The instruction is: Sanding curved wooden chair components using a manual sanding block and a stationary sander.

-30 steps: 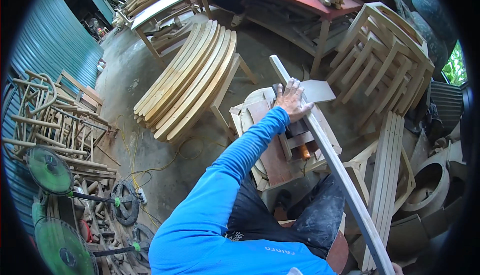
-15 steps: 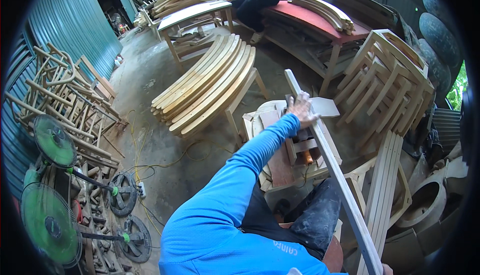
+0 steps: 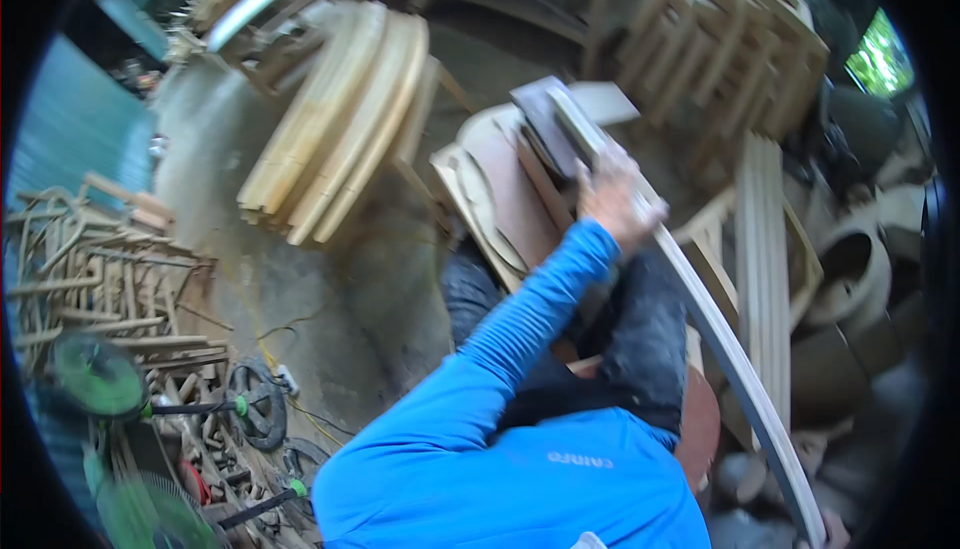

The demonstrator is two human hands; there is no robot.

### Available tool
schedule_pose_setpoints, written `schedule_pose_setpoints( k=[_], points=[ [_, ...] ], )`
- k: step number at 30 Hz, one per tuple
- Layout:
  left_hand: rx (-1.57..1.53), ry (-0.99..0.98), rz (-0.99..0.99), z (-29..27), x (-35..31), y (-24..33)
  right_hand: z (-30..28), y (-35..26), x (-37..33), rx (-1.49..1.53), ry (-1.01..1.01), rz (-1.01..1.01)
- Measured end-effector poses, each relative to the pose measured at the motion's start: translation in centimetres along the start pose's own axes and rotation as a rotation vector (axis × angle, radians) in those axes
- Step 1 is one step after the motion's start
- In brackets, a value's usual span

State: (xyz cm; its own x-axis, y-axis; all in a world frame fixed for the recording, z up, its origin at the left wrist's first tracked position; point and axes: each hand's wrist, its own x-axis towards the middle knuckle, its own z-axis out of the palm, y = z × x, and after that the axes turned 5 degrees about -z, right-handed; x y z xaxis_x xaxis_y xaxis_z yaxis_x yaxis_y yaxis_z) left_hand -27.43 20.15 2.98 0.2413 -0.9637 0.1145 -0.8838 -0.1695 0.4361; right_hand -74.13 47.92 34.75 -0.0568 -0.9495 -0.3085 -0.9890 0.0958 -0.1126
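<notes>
A long, slender wooden strip (image 3: 715, 314) runs slantwise from the wooden workbench in front of me to the lower right. My left hand (image 3: 615, 194) is closed over it near its far end, fingers over the top. At the strip's near end my right hand (image 3: 832, 529) grips it; only part of that hand shows at the picture's rim. The strip's far end lies beside a pale, upright flat-faced block (image 3: 545, 124) on the workbench (image 3: 515, 184). Whether the two touch is blurred.
Curved wooden slats (image 3: 340, 124) are stacked to the left of the bench. Straight planks (image 3: 764, 279) lean at my right, below stacked wooden frames (image 3: 715, 44). Green fans (image 3: 100, 374) and piled chair parts (image 3: 90, 279) stand far left. I sit on a reddish round seat (image 3: 700, 429).
The view has turned and blurred. My left hand has gone from spread fingers to a closed grip on the strip. The strip's far end is now beside the pale block.
</notes>
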Motion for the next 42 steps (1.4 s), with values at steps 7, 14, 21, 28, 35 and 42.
schedule_pose_setpoints(
  k=[7, 14, 21, 28, 35, 42],
  points=[
    [0.026, 0.086, 0.037, 2.6, 6.4, -6.6, 3.8, -6.1, 4.9, -0.081, -0.185, -0.099],
    [0.139, 0.159, 0.074, 1.4, 12.1, -12.1, 9.5, -11.2, 9.0, 0.057, -0.022, -0.223],
    [0.168, 0.236, 0.094, 0.2, 18.5, -17.6, 12.8, -15.7, 13.9, 0.119, -0.023, -0.248],
    [0.14, 0.225, 0.064, -2.8, 24.1, -20.9, 16.0, -20.1, 17.7, 0.226, -0.079, -0.374],
    [0.087, 0.162, -0.121, -6.0, 28.2, -23.6, 17.5, -27.1, 21.3, 0.123, -0.057, -0.326],
    [0.062, 0.189, -0.247, -8.8, 30.8, -24.0, 20.2, -30.4, 26.6, 0.231, -0.028, -0.497]
  ],
)
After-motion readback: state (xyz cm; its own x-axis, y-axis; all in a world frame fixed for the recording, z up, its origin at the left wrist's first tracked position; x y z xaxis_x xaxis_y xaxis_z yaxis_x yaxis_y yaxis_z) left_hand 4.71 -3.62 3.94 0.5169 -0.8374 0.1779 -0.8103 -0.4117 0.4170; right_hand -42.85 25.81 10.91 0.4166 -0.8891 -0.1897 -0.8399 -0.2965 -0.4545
